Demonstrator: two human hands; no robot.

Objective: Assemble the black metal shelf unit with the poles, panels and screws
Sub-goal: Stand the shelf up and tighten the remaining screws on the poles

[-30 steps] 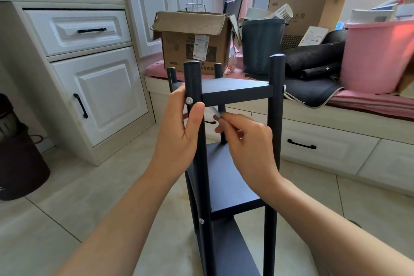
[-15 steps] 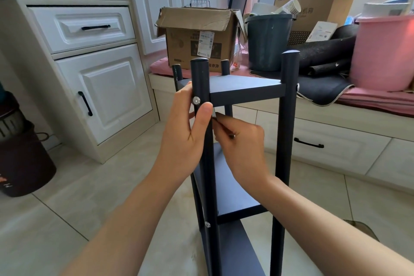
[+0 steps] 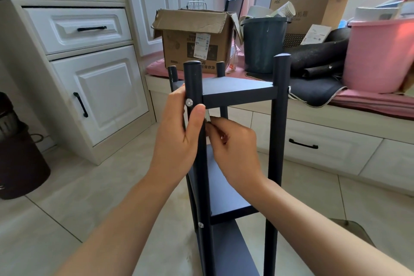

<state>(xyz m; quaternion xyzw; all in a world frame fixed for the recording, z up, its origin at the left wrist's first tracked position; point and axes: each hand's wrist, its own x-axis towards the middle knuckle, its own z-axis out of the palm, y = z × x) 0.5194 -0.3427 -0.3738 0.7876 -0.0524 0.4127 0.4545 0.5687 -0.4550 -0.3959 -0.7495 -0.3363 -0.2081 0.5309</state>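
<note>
The black metal shelf unit stands upright on the tiled floor in front of me, with several poles and three panels one above the other. My left hand grips the near left pole just below a silver screw at the top panel. My right hand pinches a small silver tool right of that pole, under the top panel's front edge. A second screw shows lower on the same pole at the middle panel.
A white cabinet stands at the left, a dark bin beside it. Behind the shelf a bench carries a cardboard box, a dark bucket, a pink tub and black rolled mats.
My right hand has moved left, closer to the near left pole, bringing the small tool up under the top panel. My left hand keeps its grip on the pole.
</note>
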